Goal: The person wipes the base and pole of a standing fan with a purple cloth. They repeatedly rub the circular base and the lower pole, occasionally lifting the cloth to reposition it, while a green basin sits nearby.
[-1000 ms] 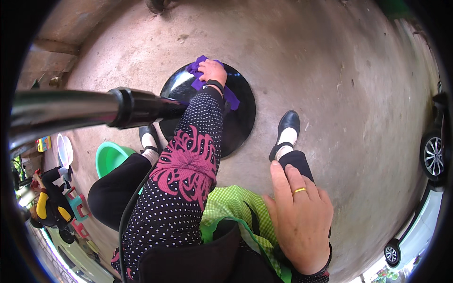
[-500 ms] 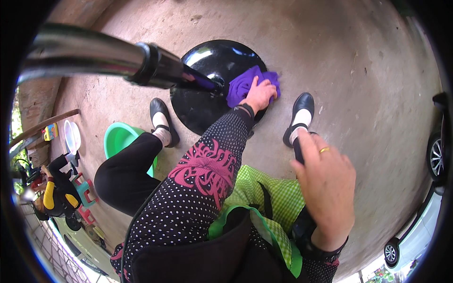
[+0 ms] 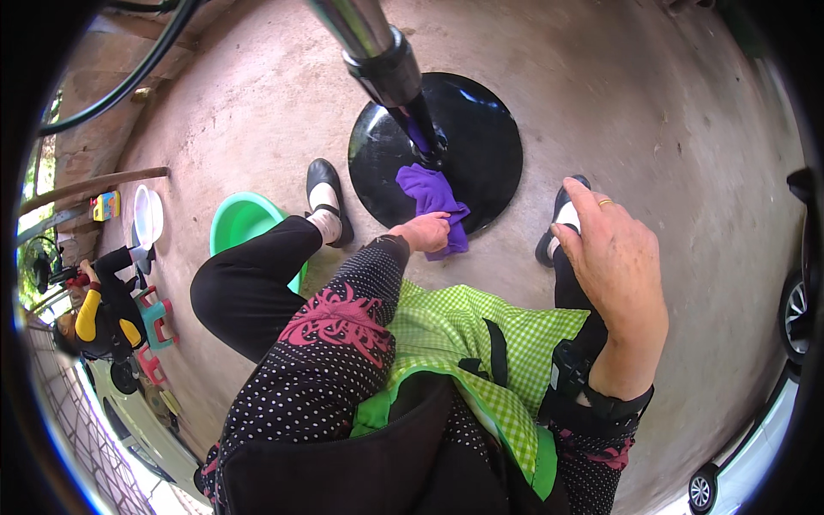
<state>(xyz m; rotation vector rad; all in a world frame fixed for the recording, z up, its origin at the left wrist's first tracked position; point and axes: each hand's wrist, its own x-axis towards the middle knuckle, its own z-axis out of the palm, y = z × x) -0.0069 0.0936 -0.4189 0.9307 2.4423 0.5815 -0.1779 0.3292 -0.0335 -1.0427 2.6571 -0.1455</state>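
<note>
My left hand [image 3: 422, 231] grips the near end of a purple cloth [image 3: 422, 187], which lies over the front of a glossy round black base [image 3: 481, 137] on the floor. A metal pole with a black collar [image 3: 378, 64] rises from the base's middle toward the top of the view. My right hand [image 3: 605, 245] hangs over my right leg, fingers apart and slightly bent, holding nothing. A green checked apron [image 3: 481, 335] covers my lap, and my black shoes stand either side of the base.
A green basin [image 3: 243, 221] is by my left leg. At left are a white basin [image 3: 146, 215], a wooden bar [image 3: 120, 178], small plastic stools [image 3: 156, 322] and another person [image 3: 99, 318] in black and yellow. Parked cars show at bottom left and at right [image 3: 738, 463]. A cable arches at upper left.
My left hand and cloth have moved from the back of the base round its right side to the front edge. The pole now appears more upright in view, as the camera's angle has shifted.
</note>
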